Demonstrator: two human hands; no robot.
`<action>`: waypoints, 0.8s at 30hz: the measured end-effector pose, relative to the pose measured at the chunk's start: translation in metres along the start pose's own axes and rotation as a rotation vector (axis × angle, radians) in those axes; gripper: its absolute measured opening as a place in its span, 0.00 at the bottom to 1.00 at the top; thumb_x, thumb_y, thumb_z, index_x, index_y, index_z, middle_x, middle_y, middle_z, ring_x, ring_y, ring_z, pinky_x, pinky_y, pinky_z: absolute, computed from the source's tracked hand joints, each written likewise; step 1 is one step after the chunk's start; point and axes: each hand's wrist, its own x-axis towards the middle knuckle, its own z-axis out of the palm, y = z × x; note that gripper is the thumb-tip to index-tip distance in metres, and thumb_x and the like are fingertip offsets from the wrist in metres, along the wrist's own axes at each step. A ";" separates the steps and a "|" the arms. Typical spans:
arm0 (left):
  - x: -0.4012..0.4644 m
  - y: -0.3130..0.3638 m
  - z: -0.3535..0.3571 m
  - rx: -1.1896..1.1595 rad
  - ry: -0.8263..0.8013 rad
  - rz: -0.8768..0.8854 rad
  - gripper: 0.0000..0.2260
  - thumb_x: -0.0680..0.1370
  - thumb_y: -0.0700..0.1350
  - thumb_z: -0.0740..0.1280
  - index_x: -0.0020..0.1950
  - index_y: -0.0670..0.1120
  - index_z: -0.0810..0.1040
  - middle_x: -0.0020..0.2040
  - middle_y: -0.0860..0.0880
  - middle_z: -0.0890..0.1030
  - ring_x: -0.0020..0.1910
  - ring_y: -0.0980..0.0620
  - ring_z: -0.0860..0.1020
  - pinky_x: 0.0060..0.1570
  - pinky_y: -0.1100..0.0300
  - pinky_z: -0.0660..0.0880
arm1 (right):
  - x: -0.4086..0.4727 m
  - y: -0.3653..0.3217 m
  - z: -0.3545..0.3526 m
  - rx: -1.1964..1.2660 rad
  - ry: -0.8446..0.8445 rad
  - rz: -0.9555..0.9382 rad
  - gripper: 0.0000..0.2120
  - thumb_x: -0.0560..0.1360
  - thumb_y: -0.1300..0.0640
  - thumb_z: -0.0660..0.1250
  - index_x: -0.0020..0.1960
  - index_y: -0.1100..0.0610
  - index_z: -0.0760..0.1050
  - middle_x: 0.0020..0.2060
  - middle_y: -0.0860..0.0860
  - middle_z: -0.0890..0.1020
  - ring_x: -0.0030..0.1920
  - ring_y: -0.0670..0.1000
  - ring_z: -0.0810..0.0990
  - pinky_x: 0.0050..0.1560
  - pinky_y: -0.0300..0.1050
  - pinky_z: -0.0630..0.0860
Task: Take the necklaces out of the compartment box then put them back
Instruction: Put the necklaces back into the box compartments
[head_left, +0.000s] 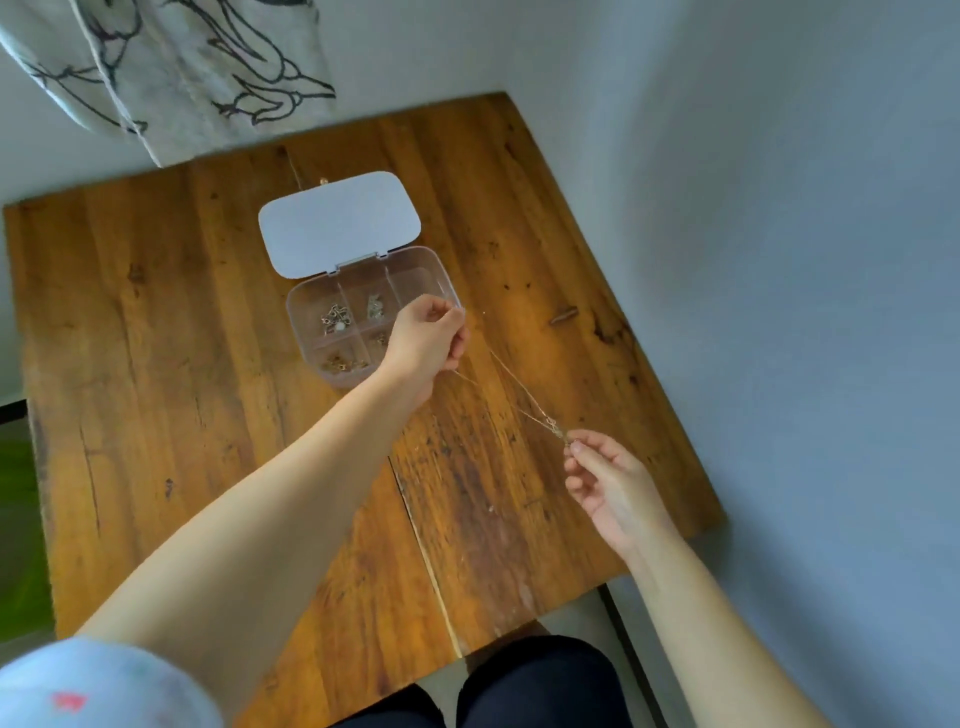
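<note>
Necklace (519, 395): fine pale chain, doubled, drawn out in the air above the table between two hands; well clear of the box, right of it and nearer the body. Far end pinched at left hand (428, 340), fingers curled on the chain over the box's right front corner. Near end, with small pendant or clasp, pinched between thumb and fingertips of right hand (608, 480), remaining fingers loosely bent.

Step in hand, by judgement: one necklace out and held taut; removal or return not determinable. Next move calls for a slack, gathered chain lowered into a single cell, or laid flat on the wood, without snagging a divider.

Compartment box (311, 317): clear plastic, six cells in two rows, lid (337, 226) hinged open and lying flat beyond. Far-left cell: small metallic pieces. Far-middle cell: small silvery item. Far-right cell: apparently empty. Near-left cell: gold-toned pieces. Near-middle cell: small items, partly hidden by left hand. Near-right cell: hidden.

Table (182, 364): worn wooden top, box near centre. Printed cloth (171, 67) hanging at far-left edge.
</note>
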 end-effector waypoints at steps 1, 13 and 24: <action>0.005 0.000 0.010 0.020 -0.013 -0.021 0.06 0.79 0.40 0.60 0.43 0.44 0.73 0.31 0.47 0.73 0.25 0.54 0.68 0.23 0.65 0.65 | 0.002 -0.006 -0.009 0.132 -0.004 0.019 0.07 0.76 0.67 0.63 0.47 0.60 0.79 0.37 0.53 0.79 0.37 0.48 0.77 0.34 0.37 0.76; 0.054 0.019 0.092 0.314 -0.199 0.009 0.04 0.78 0.42 0.63 0.45 0.44 0.76 0.32 0.50 0.76 0.26 0.55 0.66 0.22 0.65 0.61 | 0.028 -0.034 -0.072 0.032 0.028 0.041 0.07 0.75 0.68 0.64 0.48 0.60 0.79 0.37 0.54 0.80 0.37 0.49 0.79 0.37 0.39 0.78; 0.079 0.008 0.114 0.282 -0.172 -0.044 0.07 0.79 0.39 0.61 0.54 0.41 0.77 0.38 0.47 0.77 0.33 0.54 0.75 0.32 0.62 0.74 | 0.043 -0.016 -0.077 -0.652 0.299 -0.082 0.06 0.76 0.62 0.64 0.44 0.52 0.75 0.37 0.51 0.81 0.36 0.47 0.80 0.43 0.41 0.79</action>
